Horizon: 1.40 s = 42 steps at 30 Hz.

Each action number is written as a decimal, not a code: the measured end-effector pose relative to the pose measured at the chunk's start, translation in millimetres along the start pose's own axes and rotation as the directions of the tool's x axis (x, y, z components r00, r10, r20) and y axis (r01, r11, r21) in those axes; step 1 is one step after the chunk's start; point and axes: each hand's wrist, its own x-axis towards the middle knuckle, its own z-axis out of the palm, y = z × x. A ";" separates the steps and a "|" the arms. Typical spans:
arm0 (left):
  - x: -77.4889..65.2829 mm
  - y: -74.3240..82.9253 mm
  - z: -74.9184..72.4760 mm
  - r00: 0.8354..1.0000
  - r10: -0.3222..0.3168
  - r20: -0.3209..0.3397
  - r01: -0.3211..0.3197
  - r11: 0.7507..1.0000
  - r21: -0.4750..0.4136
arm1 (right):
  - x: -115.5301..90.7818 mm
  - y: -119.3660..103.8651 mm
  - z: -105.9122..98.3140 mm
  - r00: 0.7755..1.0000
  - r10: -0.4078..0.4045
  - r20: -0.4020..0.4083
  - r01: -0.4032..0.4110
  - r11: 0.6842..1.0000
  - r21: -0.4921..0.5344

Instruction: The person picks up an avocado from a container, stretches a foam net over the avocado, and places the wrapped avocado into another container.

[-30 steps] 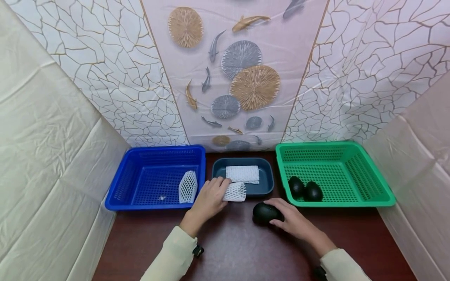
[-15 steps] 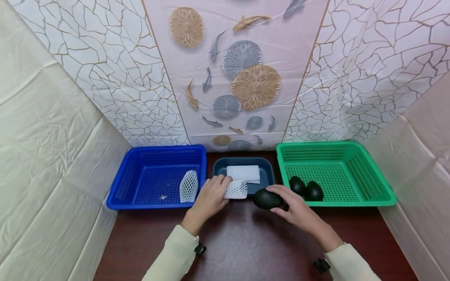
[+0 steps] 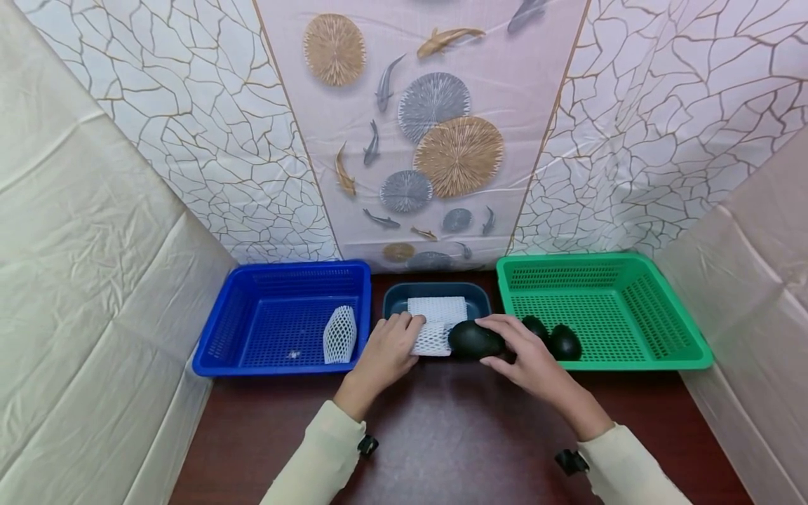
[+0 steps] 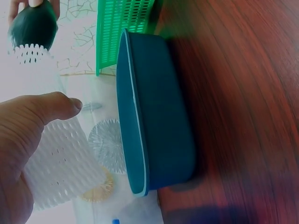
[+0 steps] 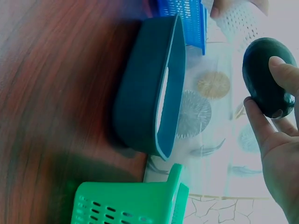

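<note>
Fruit (image 3: pixel 474 341) in right hand (image 3: pixel 530 361), earlier apart, now meets net sleeve (image 3: pixel 432 341) in left hand (image 3: pixel 385 351), both hands gripping

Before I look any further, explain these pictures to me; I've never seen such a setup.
There is no machine: you see a person's bare left hand and right hand. The wide view is taken from the head, looking forward and down; the other two, which look turned sideways, are taken from the left and right wrists.

On the reddish-brown table, a small dark teal oblong tray sits between a blue perforated plastic basket, on the person's left, and a green perforated plastic basket. A white foam-net sleeve lies in the blue basket, more white foam netting in the tray, and two dark egg-shaped objects, perhaps fruit, in the green basket.

The left hand holds a further white net sleeve; the right hand holds a third dark egg-shaped object at its open end.
</note>
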 end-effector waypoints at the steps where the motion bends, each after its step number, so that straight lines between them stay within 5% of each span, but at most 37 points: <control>1: 0.7 1.3 -0.3 1.000 -0.002 0.006 0.002 1.000 0.003 | 0.9 -0.7 0.5 1.000 -0.004 -0.005 0.004 1.000 -0.001; 34: 2.6 23.4 2.0 0.998 0.025 -0.058 -0.031 0.995 -0.092 | 9.4 -18.1 24.6 0.999 0.016 -0.051 -0.013 0.998 0.054; 42: 4.7 30.5 1.6 1.000 0.011 -0.014 -0.012 0.993 -0.115 | 7.8 -20.1 28.1 0.996 0.036 -0.086 -0.026 0.993 0.116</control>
